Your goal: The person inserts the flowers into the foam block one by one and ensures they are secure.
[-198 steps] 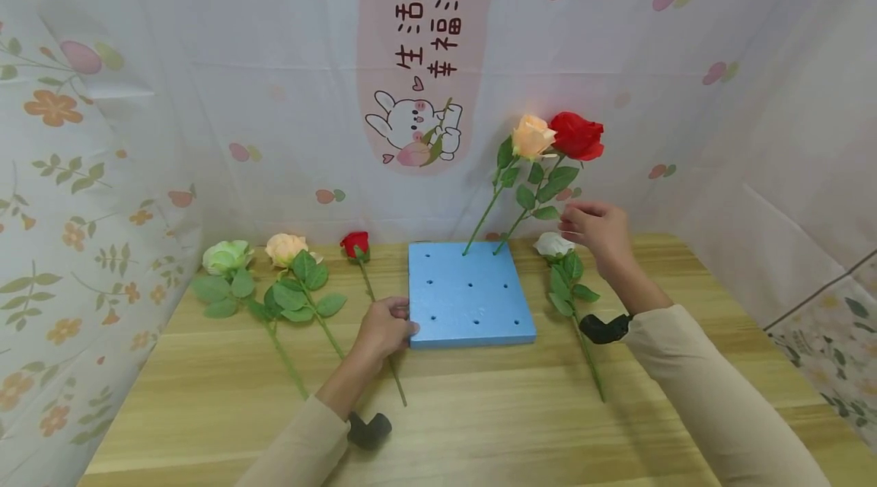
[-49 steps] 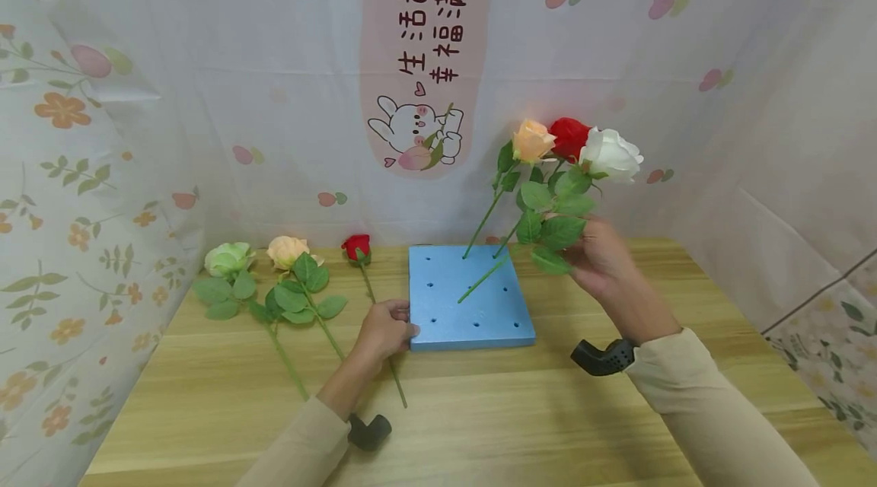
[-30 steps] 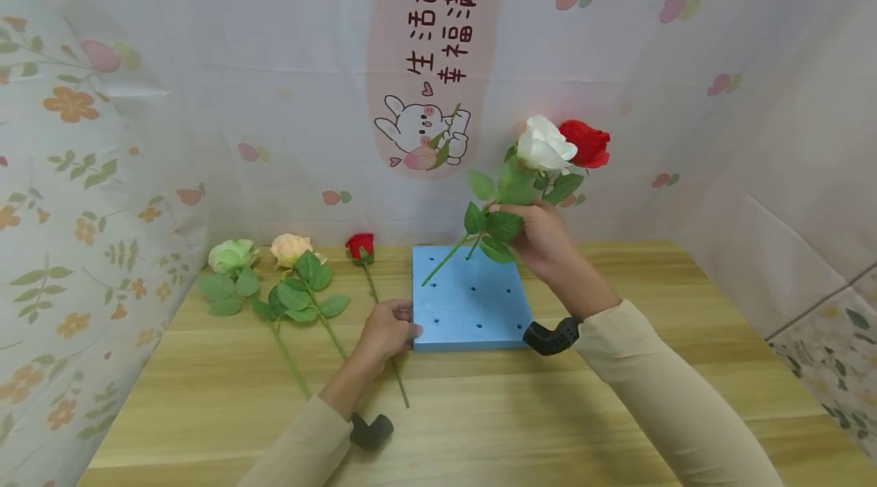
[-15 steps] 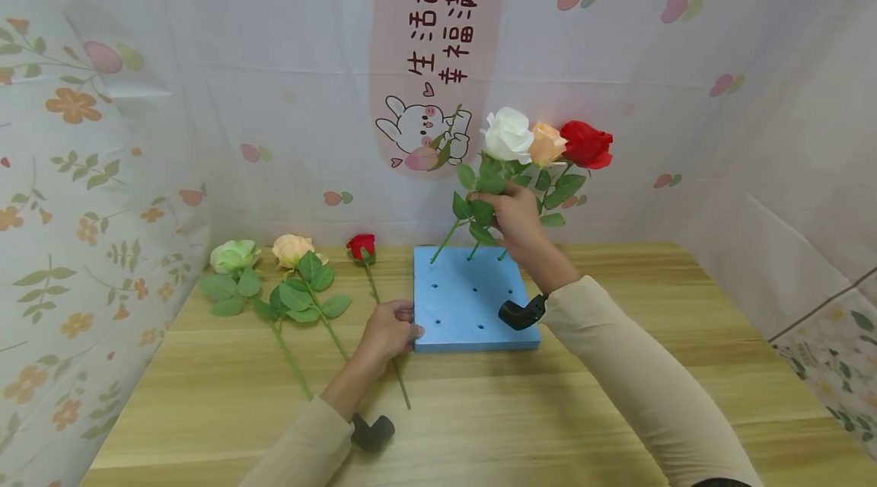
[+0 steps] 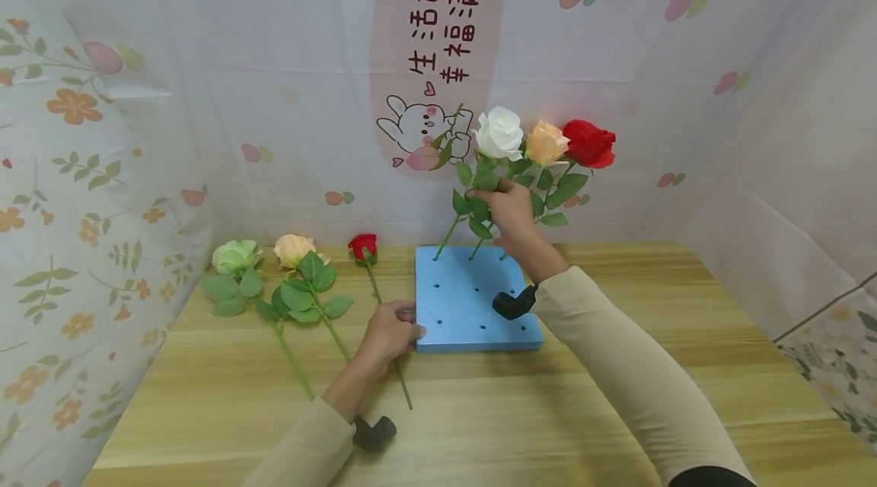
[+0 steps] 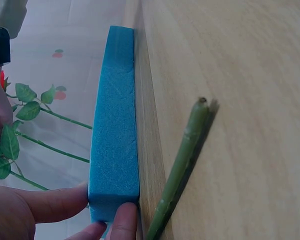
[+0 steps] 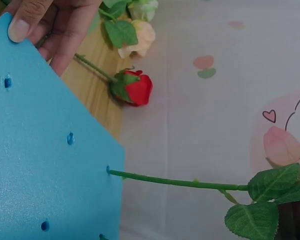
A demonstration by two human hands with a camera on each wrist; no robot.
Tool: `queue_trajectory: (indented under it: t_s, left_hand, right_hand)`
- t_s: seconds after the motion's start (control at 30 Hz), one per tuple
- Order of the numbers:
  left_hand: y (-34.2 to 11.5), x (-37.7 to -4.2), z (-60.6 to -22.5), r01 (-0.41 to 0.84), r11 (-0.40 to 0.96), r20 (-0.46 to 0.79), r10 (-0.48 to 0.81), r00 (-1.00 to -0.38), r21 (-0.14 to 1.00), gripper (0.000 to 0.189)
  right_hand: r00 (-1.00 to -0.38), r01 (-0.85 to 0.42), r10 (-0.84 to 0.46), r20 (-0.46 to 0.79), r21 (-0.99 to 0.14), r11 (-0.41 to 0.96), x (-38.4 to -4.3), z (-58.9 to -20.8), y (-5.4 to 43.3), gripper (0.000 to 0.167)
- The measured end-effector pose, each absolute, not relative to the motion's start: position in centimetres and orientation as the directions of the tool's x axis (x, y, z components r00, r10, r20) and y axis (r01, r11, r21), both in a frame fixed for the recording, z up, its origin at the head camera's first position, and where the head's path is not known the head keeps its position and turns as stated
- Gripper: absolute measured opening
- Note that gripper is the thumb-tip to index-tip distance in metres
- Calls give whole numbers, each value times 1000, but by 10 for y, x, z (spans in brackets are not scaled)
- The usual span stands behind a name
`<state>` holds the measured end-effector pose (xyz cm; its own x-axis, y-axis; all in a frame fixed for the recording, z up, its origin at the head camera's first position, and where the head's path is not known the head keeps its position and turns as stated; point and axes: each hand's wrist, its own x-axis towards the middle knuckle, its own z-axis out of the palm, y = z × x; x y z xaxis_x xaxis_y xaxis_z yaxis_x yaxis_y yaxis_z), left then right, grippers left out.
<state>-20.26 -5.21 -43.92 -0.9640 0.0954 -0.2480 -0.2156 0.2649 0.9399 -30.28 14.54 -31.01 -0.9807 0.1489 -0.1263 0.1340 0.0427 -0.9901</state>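
My right hand [image 5: 512, 214] pinches the leafy stem of a white rose [image 5: 499, 133]. The stem's lower end sits in the back-left hole of a blue foam board [image 5: 457, 307], as the green stem [image 7: 177, 182] in the right wrist view shows. Beside it, a peach rose [image 5: 546, 143] and a large red rose [image 5: 589, 143] stand tilted in the other back-row holes. At the board's left edge my left hand [image 5: 389, 331] grips the foam between thumb and fingers; the left wrist view shows the thumb [image 6: 60, 204] on the holed face.
Left of the board lie a green rose [image 5: 235, 256], a second peach rose [image 5: 294, 249] and a small red rose [image 5: 363, 246] on the wooden table [image 5: 438, 426]. The small red rose's stem passes under my left hand. A printed cloth [image 5: 294, 114] hangs behind.
My right hand has carried the white rose from the right of the board to its back-left hole, and the stem has entered it. The left hand has kept its grip on the board.
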Motion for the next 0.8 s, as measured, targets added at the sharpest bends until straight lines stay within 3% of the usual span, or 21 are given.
queue_trajectory:
  t_s: [0.4, 0.8]
  left_hand:
    - [-51, -202, -439, -226, 267, -257, 87, -962, 937, 48]
    - [-54, -204, -442, -238, 267, -270, 89, -959, 934, 48]
  right_hand:
    - [-982, 122, 161, -102, -985, 124, -313, -319, 141, 51]
    - [-980, 114, 173, -94, -987, 113, -315, -321, 140, 50]
